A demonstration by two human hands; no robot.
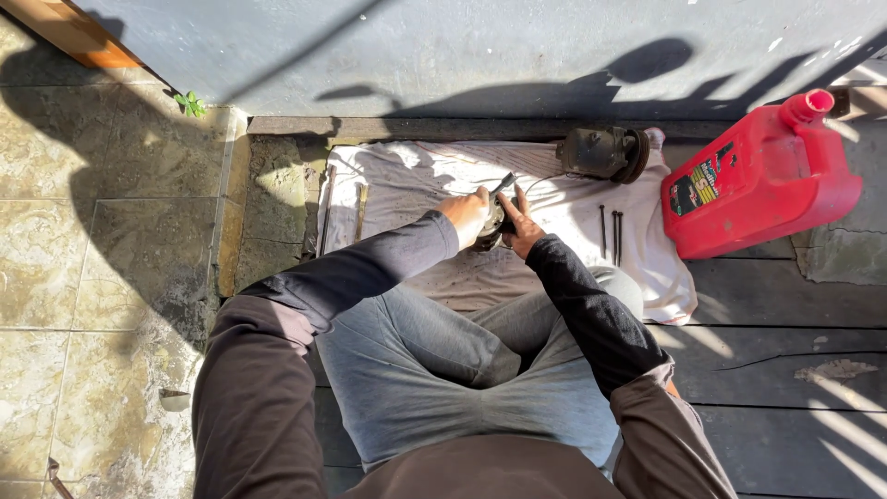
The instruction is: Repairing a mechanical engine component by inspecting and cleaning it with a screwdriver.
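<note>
I kneel at a stained white cloth [407,185] spread on the ground. My left hand [465,214] grips a dark-handled tool [502,184] whose handle sticks up past my knuckles. My right hand [521,226] holds a small dark metal part [492,231] between both hands, mostly hidden by my fingers. The tool's tip is hidden against that part. Both sleeves are dark.
A round dark engine part [605,152] sits at the cloth's far edge. Three long bolts [610,233] lie to the right of my hands. A red plastic fuel can [758,180] lies on the right. Two long tools [342,211] lie on the left; a grey wall stands ahead.
</note>
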